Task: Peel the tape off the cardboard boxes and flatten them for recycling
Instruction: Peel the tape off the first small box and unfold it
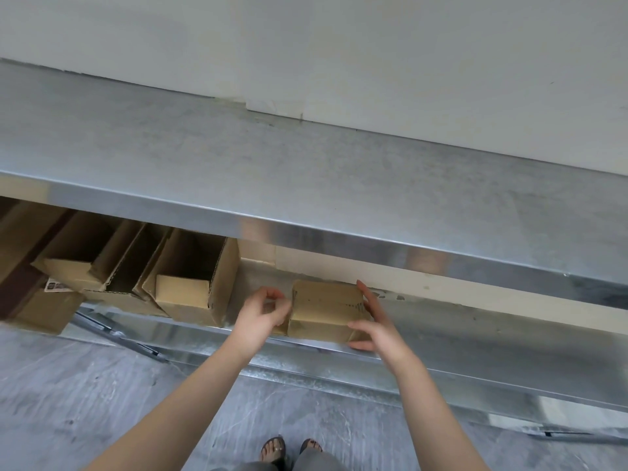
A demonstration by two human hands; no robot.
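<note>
A small closed cardboard box (324, 309) sits on the lower metal shelf (441, 338), under the steel tabletop. My right hand (375, 326) lies against the box's right side, fingers straight along its edge and thumb at the lower front corner. At the box's left side, my left hand (263, 316) has its fingers curled, the fingertips close to the upper left corner. Whether they pinch tape or the box edge is hidden.
Several open cardboard boxes (193, 283) stand on the lower shelf to the left. The steel tabletop (306, 171) overhangs the shelf and runs to a white wall. My feet in sandals (290, 450) stand on the grey floor below.
</note>
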